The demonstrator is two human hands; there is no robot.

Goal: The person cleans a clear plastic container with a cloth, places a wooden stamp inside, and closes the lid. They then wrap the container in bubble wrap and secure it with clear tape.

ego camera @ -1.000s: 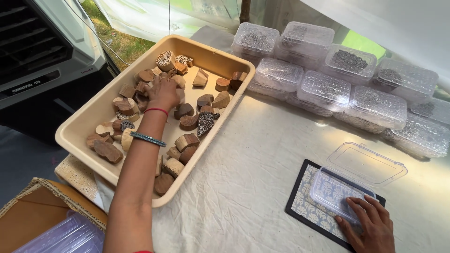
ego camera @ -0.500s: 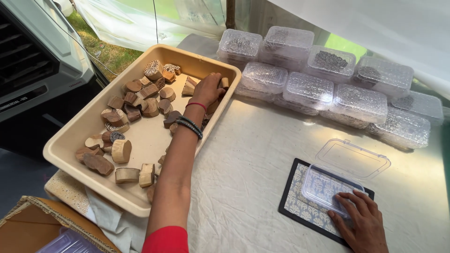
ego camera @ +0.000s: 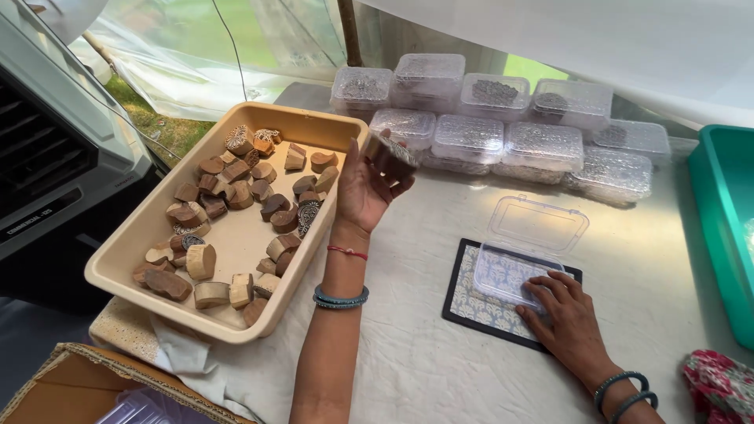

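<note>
Up out of the beige tray (ego camera: 126,259) comes the left hand (ego camera: 363,192) — its grip closed around a carved wooden block (ego camera: 390,155), lifted clear above the tray's right rim. Nearer, the right hand (ego camera: 567,314) lies flat, fingers spread, on the open clear plastic box (ego camera: 522,251) sitting on a patterned mat (ego camera: 479,308) on the desk (ego camera: 424,353) — stacked lidded boxes (ego camera: 503,129) line the far edge.

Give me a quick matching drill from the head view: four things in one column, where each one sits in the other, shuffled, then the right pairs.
Things:
1. carved wooden block
2. open clear box
3. beige tray
4. green bin

Places:
A. at the right edge of the table
B. held up in the left hand
C. on the patterned mat, under the right hand
D. at the table's left, holding many wooden blocks

Pairs: 1-B, 2-C, 3-D, 4-A
</note>
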